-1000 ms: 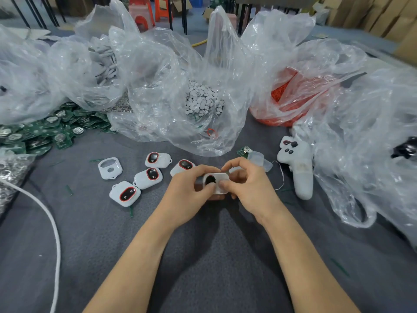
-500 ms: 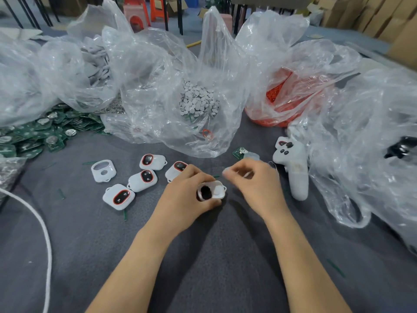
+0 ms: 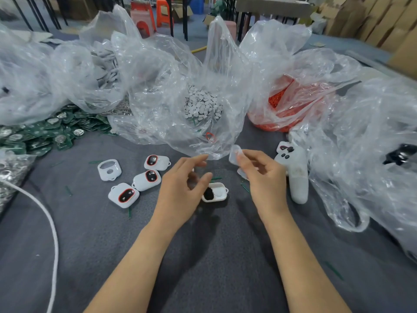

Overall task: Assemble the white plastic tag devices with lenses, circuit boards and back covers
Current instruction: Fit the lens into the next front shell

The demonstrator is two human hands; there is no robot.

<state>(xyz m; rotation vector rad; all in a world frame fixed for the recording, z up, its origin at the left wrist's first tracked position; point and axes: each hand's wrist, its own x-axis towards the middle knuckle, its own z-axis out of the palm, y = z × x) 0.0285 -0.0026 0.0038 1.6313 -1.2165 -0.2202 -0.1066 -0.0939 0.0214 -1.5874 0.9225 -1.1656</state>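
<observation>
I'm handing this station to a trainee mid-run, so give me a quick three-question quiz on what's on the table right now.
1. True or false: the right hand pinches a clear plastic piece.
2. How many tags with red-ringed lenses show to the left of the left hand?
3. The open white shell lies: A) in the left hand, B) on the grey cloth, C) inside a bag.

Key: 1 true; 2 three; 3 B.
</observation>
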